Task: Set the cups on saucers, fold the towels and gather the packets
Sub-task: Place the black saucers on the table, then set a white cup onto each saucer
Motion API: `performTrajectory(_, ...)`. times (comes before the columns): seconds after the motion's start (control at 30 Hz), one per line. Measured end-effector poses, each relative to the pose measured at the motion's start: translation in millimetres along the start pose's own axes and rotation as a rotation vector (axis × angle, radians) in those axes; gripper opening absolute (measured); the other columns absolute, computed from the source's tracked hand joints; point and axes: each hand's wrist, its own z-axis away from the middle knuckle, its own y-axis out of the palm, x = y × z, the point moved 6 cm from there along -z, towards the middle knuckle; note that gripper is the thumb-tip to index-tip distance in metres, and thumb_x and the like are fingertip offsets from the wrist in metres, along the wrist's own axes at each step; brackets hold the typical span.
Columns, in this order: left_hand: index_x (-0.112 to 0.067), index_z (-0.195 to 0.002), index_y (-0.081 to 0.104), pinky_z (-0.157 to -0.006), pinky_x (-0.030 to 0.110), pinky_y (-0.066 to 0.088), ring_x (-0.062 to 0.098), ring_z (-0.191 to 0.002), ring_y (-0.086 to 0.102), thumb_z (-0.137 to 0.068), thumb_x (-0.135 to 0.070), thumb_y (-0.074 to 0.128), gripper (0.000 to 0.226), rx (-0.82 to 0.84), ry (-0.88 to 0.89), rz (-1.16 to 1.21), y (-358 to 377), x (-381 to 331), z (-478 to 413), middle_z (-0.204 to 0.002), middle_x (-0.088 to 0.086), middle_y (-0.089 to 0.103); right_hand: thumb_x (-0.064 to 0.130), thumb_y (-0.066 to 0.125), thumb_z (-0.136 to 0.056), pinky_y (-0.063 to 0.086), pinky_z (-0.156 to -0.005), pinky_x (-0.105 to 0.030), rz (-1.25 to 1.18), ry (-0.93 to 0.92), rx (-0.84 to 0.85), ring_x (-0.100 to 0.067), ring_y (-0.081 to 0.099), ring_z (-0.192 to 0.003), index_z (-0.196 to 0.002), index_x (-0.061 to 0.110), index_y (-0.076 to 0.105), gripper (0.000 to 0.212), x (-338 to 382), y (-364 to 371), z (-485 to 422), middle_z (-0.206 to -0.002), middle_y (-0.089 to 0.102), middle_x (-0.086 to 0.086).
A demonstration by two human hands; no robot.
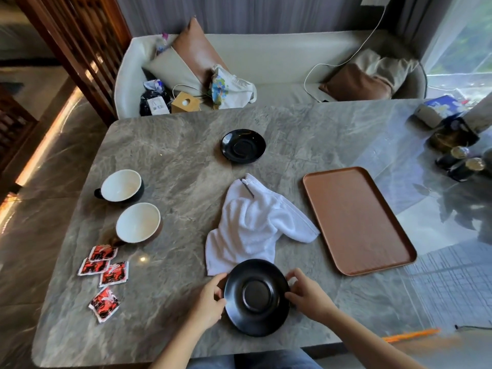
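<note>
Both hands pinch the near black round saucer (257, 296) by its rim at the counter's (186, 155) six o'clock edge: left hand (210, 299) at its nine o'clock, right hand (306, 292) at its three o'clock. Four red-and-white packets (102, 275) lie at the counter's eight o'clock. At nine o'clock stand a white-lined dark cup (121, 185) and a white-lined brown cup (138, 223). A crumpled white towel (255, 225) lies at centre, touching the held saucer. A second black saucer (242, 146) sits at twelve o'clock, an empty brown rectangular tray (356, 219) at three o'clock.
</note>
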Motion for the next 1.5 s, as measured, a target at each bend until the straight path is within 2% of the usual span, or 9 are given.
performTrajectory(0.1,-0.02,-0.143,0.034,-0.058,0.02,0.041,0.009,-0.056,0.041,-0.083,0.007,0.048,0.067,0.018,0.025,-0.03,-1,-3,-1,-0.074,-0.001,0.043,0.02,0.06,-0.084,0.052,-0.069,-0.037,0.006,-0.005,0.002,-0.008,0.058,-0.062,-0.1,0.027,0.045,0.023,1,-1,-2,-0.066,0.061,0.003)
performTrajectory(0.43,-0.024,-0.145,0.028,-0.057,0.016,0.036,0.008,-0.056,0.036,-0.086,0.004,0.046,0.068,0.05,0.103,-0.062,0,-1,-3,-0.066,-0.001,0.037,0.018,0.06,-0.085,0.053,-0.07,-0.034,0.025,0.013,0.043,-0.01,0.059,-0.065,-0.102,0.026,0.046,0.023,-1,-1,-6,-0.069,0.06,0.005)
performTrajectory(0.57,-0.025,-0.143,0.032,-0.055,0.011,0.034,0.006,-0.057,0.03,-0.084,0.007,0.044,0.068,0.049,0.161,-0.041,0,-7,1,-0.065,-0.001,0.035,0.02,0.065,-0.081,0.055,-0.067,-0.037,-0.015,0.042,0.09,-0.008,0.059,-0.057,-0.09,0.025,0.052,0.017,1,-7,-11,-0.065,0.062,0.004)
performTrajectory(0.7,-0.023,-0.145,0.027,-0.06,0.011,0.037,0.004,-0.058,0.039,-0.088,-0.004,0.051,0.065,0.066,0.114,-0.017,-1,0,1,-0.067,-0.002,0.042,0.035,0.068,-0.078,0.043,-0.054,-0.026,-0.029,-0.038,-0.181,-0.003,0.052,-0.051,-0.077,0.028,0.057,0.013,21,-35,-13,-0.057,0.058,0.007)
performTrajectory(0.83,-0.02,-0.145,0.027,-0.08,0.024,0.048,0.012,-0.075,0.062,-0.089,-0.019,0.056,0.063,0.059,0.049,0.099,-9,12,9,-0.077,0.0,0.062,0.025,0.064,-0.081,0.049,-0.058,-0.036,-0.132,-0.166,-0.287,-0.009,0.055,-0.054,-0.075,0.029,0.058,0.009,54,-42,-16,-0.06,0.061,0.003)
performTrajectory(1.13,-0.003,-0.116,0.048,-0.048,0.009,0.043,0.011,-0.06,0.059,-0.09,-0.002,0.052,0.026,-0.372,-0.073,0.412,-122,48,5,-0.086,0.011,0.058,0.015,0.057,-0.08,0.047,-0.071,-0.018,-0.147,-0.357,-0.022,-0.003,0.063,-0.078,-0.083,0.025,0.064,0.012,162,18,-59,-0.078,0.068,0.01)
performTrajectory(1.23,-0.008,-0.113,0.047,-0.056,0.016,0.046,0.007,-0.065,0.064,-0.089,-0.001,0.054,0.026,-0.574,-0.042,0.449,-167,58,-6,-0.108,0.02,0.056,0.023,0.06,-0.081,0.042,-0.072,-0.01,-0.141,-0.359,0.043,0.002,0.06,-0.077,-0.1,0.018,0.064,0.02,196,40,-82,-0.09,0.067,0.006)
performTrajectory(1.37,-0.003,-0.124,0.043,-0.05,0.01,0.046,0.016,-0.07,0.065,-0.088,-0.001,0.054,0.037,-0.749,-0.032,0.563,-211,68,-24,-0.118,0.018,0.051,0.022,0.063,-0.088,0.044,-0.077,-0.019,-0.104,-0.308,0.104,-0.013,0.06,-0.089,-0.124,0.015,0.053,0.038,235,63,-110,-0.116,0.061,-0.004)
performTrajectory(1.5,-0.011,-0.124,0.045,-0.085,0.046,0.051,0.038,-0.094,0.063,-0.088,-0.003,0.055,0.039,-0.712,-0.04,0.56,-232,73,-39,-0.114,0.013,0.055,0.026,0.059,-0.09,0.043,-0.081,-0.023,-0.061,-0.235,0.12,-0.02,0.06,-0.104,-0.134,0.014,0.045,0.047,264,80,-136,-0.129,0.055,-0.009)
